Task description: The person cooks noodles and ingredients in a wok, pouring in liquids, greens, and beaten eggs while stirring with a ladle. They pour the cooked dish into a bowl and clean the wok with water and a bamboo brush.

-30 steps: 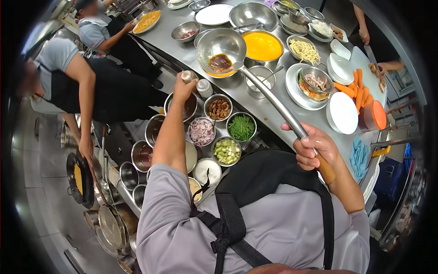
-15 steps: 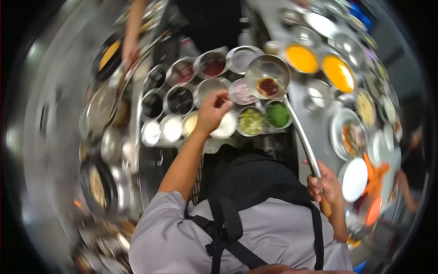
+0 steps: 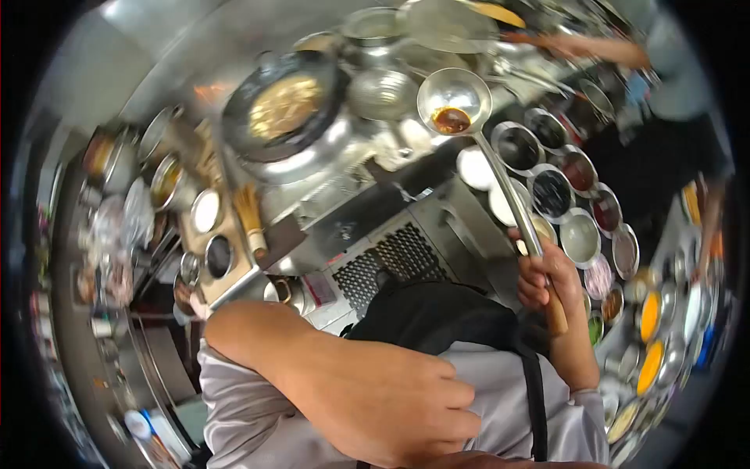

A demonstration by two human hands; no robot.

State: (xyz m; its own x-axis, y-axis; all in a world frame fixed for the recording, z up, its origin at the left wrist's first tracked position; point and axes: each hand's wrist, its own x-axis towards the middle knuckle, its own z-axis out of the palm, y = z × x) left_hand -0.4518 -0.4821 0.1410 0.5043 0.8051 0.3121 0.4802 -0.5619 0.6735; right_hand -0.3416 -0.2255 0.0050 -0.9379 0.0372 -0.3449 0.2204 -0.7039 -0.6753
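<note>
My right hand (image 3: 547,275) is wrapped round the wooden end of a long-handled ladle (image 3: 462,84). Its metal bowl, at the upper middle, holds a little dark brown sauce (image 3: 451,119). My left hand (image 3: 406,402) is raised close to the camera, in front of my chest, with the fingers curled in. Its fingertips are hidden, so whatever they hold cannot be seen. Beyond the ladle's bowl, to the left, a black wok (image 3: 283,105) with pale food in it rests on the stove. A perforated metal strainer (image 3: 381,94) is beside the wok.
Round metal tubs of sauces and toppings (image 3: 553,192) stand to the right of the ladle. Bowls with orange contents (image 3: 650,314) are farther right. Another person's arm (image 3: 582,48) reaches in at the upper right. A brush (image 3: 251,223) and seasoning pots (image 3: 219,256) are on the left.
My view has swung left, from the tubs towards the stove and wok. My left hand has gone from above the tubs up close to my chest. My right hand still holds the ladle.
</note>
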